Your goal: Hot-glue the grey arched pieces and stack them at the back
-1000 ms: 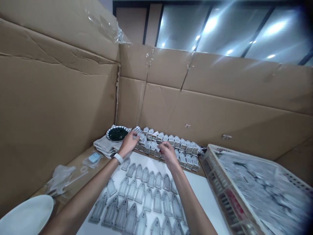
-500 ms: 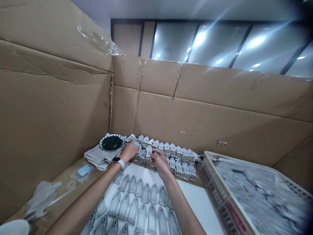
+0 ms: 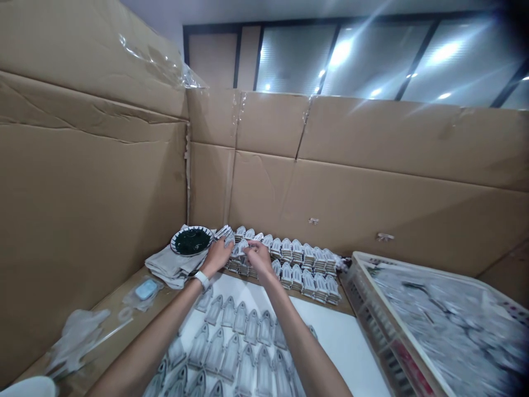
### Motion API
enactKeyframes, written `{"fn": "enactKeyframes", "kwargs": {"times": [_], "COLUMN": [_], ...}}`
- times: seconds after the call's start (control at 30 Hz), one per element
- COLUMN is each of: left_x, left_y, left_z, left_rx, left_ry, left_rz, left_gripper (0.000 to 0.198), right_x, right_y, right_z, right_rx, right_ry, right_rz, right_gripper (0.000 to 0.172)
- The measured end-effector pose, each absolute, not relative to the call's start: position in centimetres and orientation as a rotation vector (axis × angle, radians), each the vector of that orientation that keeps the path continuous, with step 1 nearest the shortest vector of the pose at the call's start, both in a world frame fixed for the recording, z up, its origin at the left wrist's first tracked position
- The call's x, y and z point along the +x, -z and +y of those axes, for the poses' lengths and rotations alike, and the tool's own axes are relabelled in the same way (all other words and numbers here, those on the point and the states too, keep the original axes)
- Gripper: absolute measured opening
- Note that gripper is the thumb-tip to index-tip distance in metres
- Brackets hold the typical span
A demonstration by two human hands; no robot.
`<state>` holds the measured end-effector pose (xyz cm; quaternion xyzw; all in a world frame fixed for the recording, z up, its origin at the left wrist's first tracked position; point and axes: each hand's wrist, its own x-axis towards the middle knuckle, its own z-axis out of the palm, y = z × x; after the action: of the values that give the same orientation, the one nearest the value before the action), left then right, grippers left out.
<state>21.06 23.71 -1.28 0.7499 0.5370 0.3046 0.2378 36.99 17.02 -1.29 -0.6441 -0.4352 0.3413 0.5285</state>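
My left hand (image 3: 218, 257), wearing a watch with a white band, is at the left end of the stacked rows. Its fingers are closed on small grey pointed pieces (image 3: 228, 240), though how many is not clear. Close beside it, my right hand (image 3: 258, 257) pinches one flat, pointed grey piece (image 3: 240, 249) with slots in it, tilted over the front row. Neat stacks of such pieces (image 3: 296, 249) stand in two rows along the back. Nearer to me, more pieces (image 3: 214, 348) lie spread in rows on a white board (image 3: 339, 341), partly hidden by my forearms.
A patterned plate of dark green material (image 3: 192, 241) rests on folded cloths (image 3: 165, 266) at left. A blue item in a plastic bag (image 3: 146, 289) and a crumpled clear glove (image 3: 78, 337) lie left. A crate (image 3: 359, 292) of plastic-wrapped items stands right. Cardboard walls (image 3: 264, 182) rise behind.
My right hand has moved left with its piece, close to my left hand. The left hand stays by the left stacks. The view has shifted slightly.
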Motion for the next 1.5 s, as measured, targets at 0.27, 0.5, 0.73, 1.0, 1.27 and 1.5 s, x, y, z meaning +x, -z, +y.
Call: {"fn": "enactKeyframes", "kwargs": {"times": [0.27,0.5,0.73,1.0,1.27,1.5], "left_x": [21.1,21.2,21.4,21.3,21.0,21.4], "left_y": [1.9,2.1,2.5,3.1,4.0,3.9], "left_z": [23.8,23.9,23.9,24.4,24.2,23.8], "left_rx": [2.019,2.005,1.988,1.885,1.779,1.754], "left_ry": [-0.897,-0.915,-0.941,-0.973,-1.016,-1.016], "left_rz": [1.442,1.433,1.411,1.412,1.395,1.385], "left_gripper": [0.036,0.037,0.040,0.040,0.040,0.039], "right_x": [36.0,35.4,34.2,35.4,36.0,35.5], "right_y": [0.6,-0.1,-0.8,-0.2,1.3,2.2], "right_z": [17.6,16.9,16.2,15.2,14.8,15.1], "right_rx": [-1.801,-1.902,-1.988,-1.972,-1.793,-1.615], "right_ry": [-0.649,-0.518,-0.379,-0.434,-0.592,-0.662], "right_rz": [-1.250,-1.394,-1.435,-1.344,-1.339,-1.345], "right_gripper": [0.038,0.038,0.044,0.043,0.036,0.034]}}
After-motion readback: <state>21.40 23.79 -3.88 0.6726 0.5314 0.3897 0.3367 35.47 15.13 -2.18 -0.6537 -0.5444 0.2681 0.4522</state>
